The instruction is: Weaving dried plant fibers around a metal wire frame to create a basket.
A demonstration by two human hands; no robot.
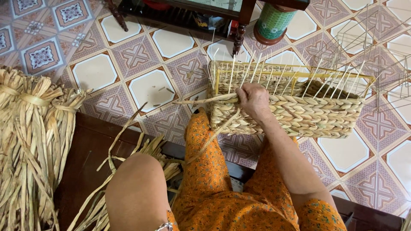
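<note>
A rectangular basket [308, 117] of braided pale straw stands on the tiled floor in front of my knees. Thin upright stakes and a yellow frame rise above its woven wall. My right hand [254, 101] rests on the basket's near left top edge, fingers closed on a twisted straw strand [197, 101] that sticks out to the left. Of my left arm I see only the bent elbow and forearm [137, 192] at the bottom; a bracelet sits at the wrist and the hand itself is cut off by the frame edge.
Bundles of dried straw [30, 141] lie at the left on a dark wooden bench [90, 149]; loose strands trail by my legs. A bare wire frame [385, 42] stands at the right. Dark wooden furniture [184, 13] and a green cylindrical container [272, 21] are behind the basket.
</note>
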